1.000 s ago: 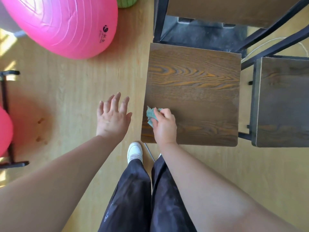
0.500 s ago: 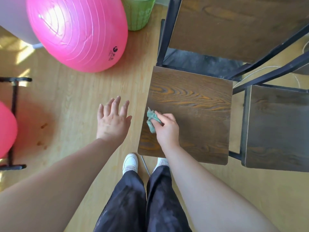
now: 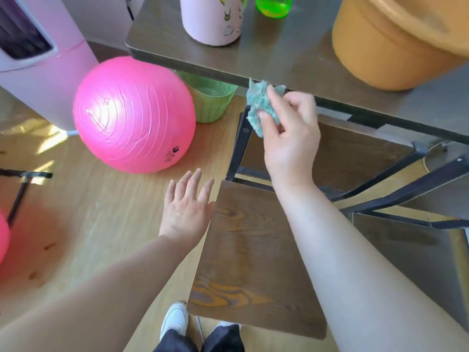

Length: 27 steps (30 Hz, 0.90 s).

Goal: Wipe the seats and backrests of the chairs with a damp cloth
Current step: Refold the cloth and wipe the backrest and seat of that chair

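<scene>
Cloth [image 3: 258, 105], teal and crumpled, is sitting pinched between thumb and fingers of the right hand [image 3: 289, 138] in the upper centre of the frame. It is hanging well above the chair seat [image 3: 253, 262] and level with the table [image 3: 279, 54] edge; whether it is touching that edge is hard to tell through the blur. Left hand [image 3: 186, 212], centre-left, is hovering flat with fingers spread, holding nothing, just beside the seat's left edge. Backrest [image 3: 355, 153] is showing behind the right wrist, below the tabletop. Second chair [image 3: 406, 250] is standing at the right edge. Pink ball [image 3: 134, 115] and green basket [image 3: 213, 102] are resting on the floor, centre-left. Pink bottle [image 3: 210, 21], green bottle [image 3: 274, 6] and orange tub [image 3: 396, 41] are standing on the table along the top.
</scene>
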Motion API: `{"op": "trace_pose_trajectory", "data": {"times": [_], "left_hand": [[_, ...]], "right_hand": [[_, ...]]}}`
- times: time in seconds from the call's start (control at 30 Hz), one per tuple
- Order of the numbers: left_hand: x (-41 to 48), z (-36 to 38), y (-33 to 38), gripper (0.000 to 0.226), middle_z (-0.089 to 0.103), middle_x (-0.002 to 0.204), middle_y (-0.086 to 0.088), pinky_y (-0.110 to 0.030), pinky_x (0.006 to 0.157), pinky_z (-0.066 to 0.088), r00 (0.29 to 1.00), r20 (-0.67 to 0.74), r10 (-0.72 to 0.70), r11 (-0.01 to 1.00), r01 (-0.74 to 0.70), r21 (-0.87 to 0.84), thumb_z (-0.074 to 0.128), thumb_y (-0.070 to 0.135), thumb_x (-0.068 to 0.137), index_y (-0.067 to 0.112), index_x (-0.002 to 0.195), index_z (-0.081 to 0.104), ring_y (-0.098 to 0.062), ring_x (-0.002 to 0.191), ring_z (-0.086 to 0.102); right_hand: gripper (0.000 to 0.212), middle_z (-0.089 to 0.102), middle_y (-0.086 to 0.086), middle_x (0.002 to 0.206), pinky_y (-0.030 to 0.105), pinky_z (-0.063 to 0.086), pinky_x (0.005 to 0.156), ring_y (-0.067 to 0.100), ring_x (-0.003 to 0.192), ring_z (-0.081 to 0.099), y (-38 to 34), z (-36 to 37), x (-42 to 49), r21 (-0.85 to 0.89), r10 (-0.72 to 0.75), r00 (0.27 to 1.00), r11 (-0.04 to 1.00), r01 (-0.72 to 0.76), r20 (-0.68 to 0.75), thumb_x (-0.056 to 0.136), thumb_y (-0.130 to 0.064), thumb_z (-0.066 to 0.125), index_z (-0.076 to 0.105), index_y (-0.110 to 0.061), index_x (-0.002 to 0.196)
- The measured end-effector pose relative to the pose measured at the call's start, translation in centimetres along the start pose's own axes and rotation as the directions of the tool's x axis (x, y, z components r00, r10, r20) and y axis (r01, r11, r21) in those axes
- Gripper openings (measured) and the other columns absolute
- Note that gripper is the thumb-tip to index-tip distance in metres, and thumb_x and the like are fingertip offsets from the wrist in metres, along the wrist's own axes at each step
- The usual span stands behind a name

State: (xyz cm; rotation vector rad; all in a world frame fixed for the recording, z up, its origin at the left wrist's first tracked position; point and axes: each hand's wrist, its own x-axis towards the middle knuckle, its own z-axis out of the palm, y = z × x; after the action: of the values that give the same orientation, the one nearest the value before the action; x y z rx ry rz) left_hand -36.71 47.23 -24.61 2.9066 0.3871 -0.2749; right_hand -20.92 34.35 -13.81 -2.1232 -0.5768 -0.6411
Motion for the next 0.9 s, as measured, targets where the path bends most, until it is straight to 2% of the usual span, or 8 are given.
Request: {"op": "trace_pose_trajectory", "data": {"times": [0.1,0.23,0.37,0.53,0.73,0.8,0.87,0.9], "left_hand": [[0.7,0.2,-0.5,0.057,0.014,0.165,-0.008,-0.051,0.123,0.007,0.999,-0.020,-0.028,0.999,0.028,-0.019,0.032,0.043,0.104,0.025,0.157,0.022,-0.029,0.152,0.008],[1.2,0.9,-1.3,0.057,0.020,0.164,-0.010,-0.052,0.123,0.011,0.998,-0.005,-0.064,0.998,0.064,-0.024,0.035,0.044,0.103,0.023,0.156,0.027,-0.030,0.152,0.013],[1.1,1.7,-2.2,0.057,0.026,0.162,-0.011,-0.053,0.122,0.016,0.997,0.005,-0.083,0.997,0.083,-0.008,0.038,0.044,0.102,0.022,0.154,0.032,-0.031,0.150,0.018],[0.8,2.5,-2.8,0.058,0.020,0.164,-0.010,-0.052,0.123,0.010,0.995,0.033,-0.093,0.996,0.093,-0.015,0.035,0.044,0.104,0.024,0.157,0.024,-0.030,0.152,0.011],[1.0,3.5,-3.1,0.057,0.030,0.160,-0.012,-0.055,0.121,0.019,0.996,0.009,-0.092,0.995,0.092,-0.024,0.044,0.042,0.101,0.021,0.153,0.034,-0.032,0.149,0.021],[1.1,3.9,-3.2,0.057,0.030,0.160,-0.011,-0.054,0.121,0.017,0.996,0.001,-0.088,0.996,0.088,-0.028,0.044,0.042,0.101,0.022,0.153,0.034,-0.031,0.148,0.021],[0.9,4.7,-3.5,0.057,0.030,0.160,-0.011,-0.053,0.121,0.017,0.996,0.002,-0.087,0.996,0.087,-0.031,0.043,0.042,0.101,0.022,0.153,0.033,-0.031,0.148,0.021],[0.7,5.1,-3.6,0.056,0.029,0.160,-0.011,-0.053,0.121,0.017,0.996,0.004,-0.088,0.996,0.088,-0.029,0.043,0.043,0.101,0.023,0.153,0.033,-0.030,0.148,0.020]], "right_hand": [[0.033,0.058,0.015,0.101,0.036,0.052,0.081,0.028,0.088,0.058,0.6,1.7,2.7,-0.062,-0.152,0.988,0.986,0.153,0.024,0.089,-0.003,0.065,0.068,-0.002,0.122],[0.031,0.060,0.014,0.096,0.032,0.047,0.075,0.029,0.080,0.053,1.3,3.1,2.5,-0.145,-0.250,0.966,0.955,0.257,0.067,0.089,-0.002,0.065,0.069,-0.002,0.120],[0.028,0.061,0.015,0.096,0.028,0.045,0.076,0.029,0.080,0.052,1.7,3.2,1.5,-0.176,-0.278,0.958,0.942,0.286,0.068,0.092,-0.002,0.064,0.068,-0.001,0.120],[0.027,0.061,0.016,0.096,0.028,0.047,0.077,0.028,0.082,0.053,2.6,3.4,-1.3,-0.180,-0.267,0.957,0.942,0.284,0.109,0.095,-0.005,0.061,0.067,0.000,0.121],[0.030,0.058,0.009,0.102,0.032,0.052,0.068,0.024,0.092,0.051,5.2,5.2,-7.3,-0.220,-0.048,0.930,0.966,0.136,0.364,0.091,-0.007,0.064,0.066,-0.005,0.121],[0.021,0.054,0.004,0.099,0.035,0.054,0.068,0.022,0.090,0.052,6.1,5.9,-9.3,-0.160,0.112,0.918,0.986,-0.054,0.380,0.092,-0.009,0.066,0.064,-0.008,0.112],[0.015,0.049,-0.003,0.096,0.031,0.052,0.073,0.017,0.090,0.050,6.3,6.8,-10.7,-0.121,0.287,0.873,0.958,-0.261,0.395,0.096,-0.020,0.061,0.062,-0.008,0.104],[0.015,0.047,-0.006,0.096,0.027,0.051,0.074,0.014,0.091,0.050,6.4,7.4,-11.5,-0.139,0.341,0.848,0.940,-0.311,0.406,0.097,-0.023,0.060,0.062,-0.010,0.103]]}}
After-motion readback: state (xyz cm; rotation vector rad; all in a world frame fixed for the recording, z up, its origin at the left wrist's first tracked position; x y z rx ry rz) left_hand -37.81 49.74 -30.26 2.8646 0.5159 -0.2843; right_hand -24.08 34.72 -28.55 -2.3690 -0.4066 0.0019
